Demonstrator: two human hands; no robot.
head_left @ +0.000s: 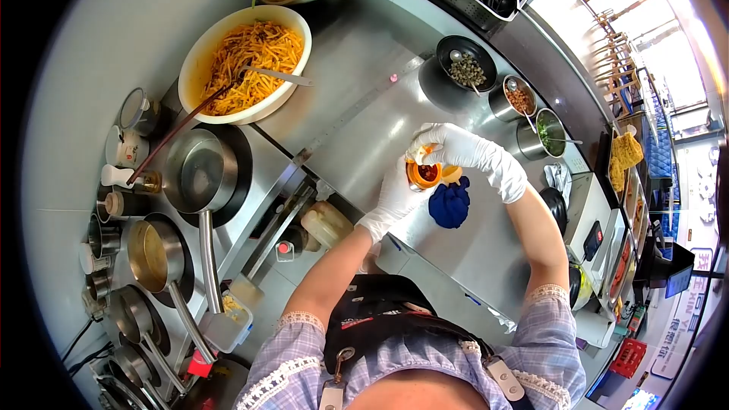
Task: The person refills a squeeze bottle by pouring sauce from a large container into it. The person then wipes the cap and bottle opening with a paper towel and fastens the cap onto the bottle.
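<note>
My left hand (396,191), in a white glove, is wrapped round a small orange jar (414,175). The jar's mouth is uncovered and shows dark red contents (428,172). Over the jar's far rim bends my right hand (459,146), also gloved, its fingers drawn together on something pale that I cannot make out. Beside the jar, a yellow-orange round piece (452,175), perhaps a lid, is partly hidden. Just nearer to me lies a crumpled dark blue cloth (449,203) on the steel counter (364,125).
Shredded orange food fills a large cream bowl (186,80) at the far left, with chopsticks and a utensil in it. Several pans, including a saucepan (199,167), line the left side. A black bowl (444,49) and two steel pots (501,110) stand at the back right.
</note>
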